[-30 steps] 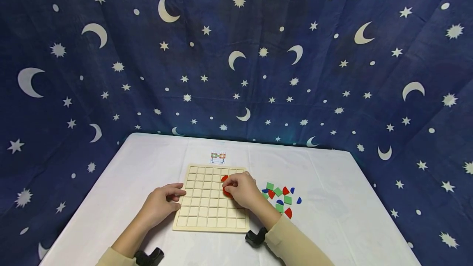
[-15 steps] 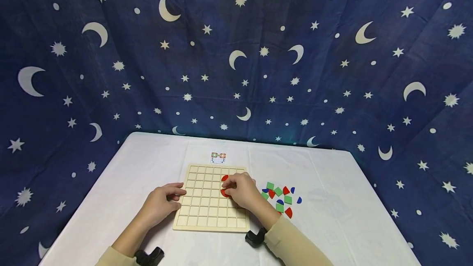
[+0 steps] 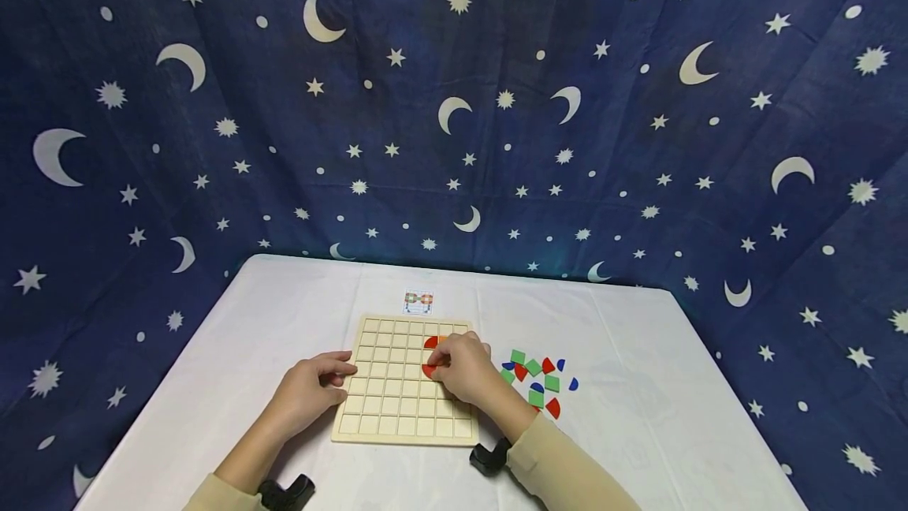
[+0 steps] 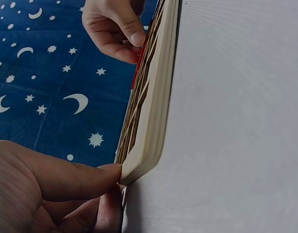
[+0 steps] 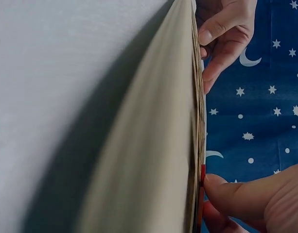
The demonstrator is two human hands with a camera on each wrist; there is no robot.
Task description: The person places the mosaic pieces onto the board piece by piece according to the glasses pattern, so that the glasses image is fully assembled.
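Note:
A pale wooden grid board (image 3: 390, 404) lies on the white table. My left hand (image 3: 310, 390) rests at its left edge, thumb and fingers spread a little apart; in the left wrist view the thumb (image 4: 85, 179) touches the board's corner. Over the right half of the grid, my right hand (image 3: 464, 365) pinches a red quarter-circle tile (image 3: 429, 371), partly covered by the fingertips. Another red quarter-circle tile (image 3: 431, 342) sits in a cell farther up, with an orange tile (image 3: 443, 338) beside it, mostly hidden by the hand. The right wrist view has the thumb (image 5: 231, 191) right at a red tile's edge.
Right of the board lie several loose tiles: green squares (image 3: 552, 384), red quarter circles (image 3: 552, 408) and blue half circles (image 3: 573, 384). A small printed pattern card (image 3: 418, 303) lies behind the board. A dark blue star-and-moon cloth (image 3: 454, 140) hangs behind the table.
The red tile under my right fingertips has shifted slightly left and down within the grid, and the orange tile now shows beside the upper red one. My left hand has stayed put.

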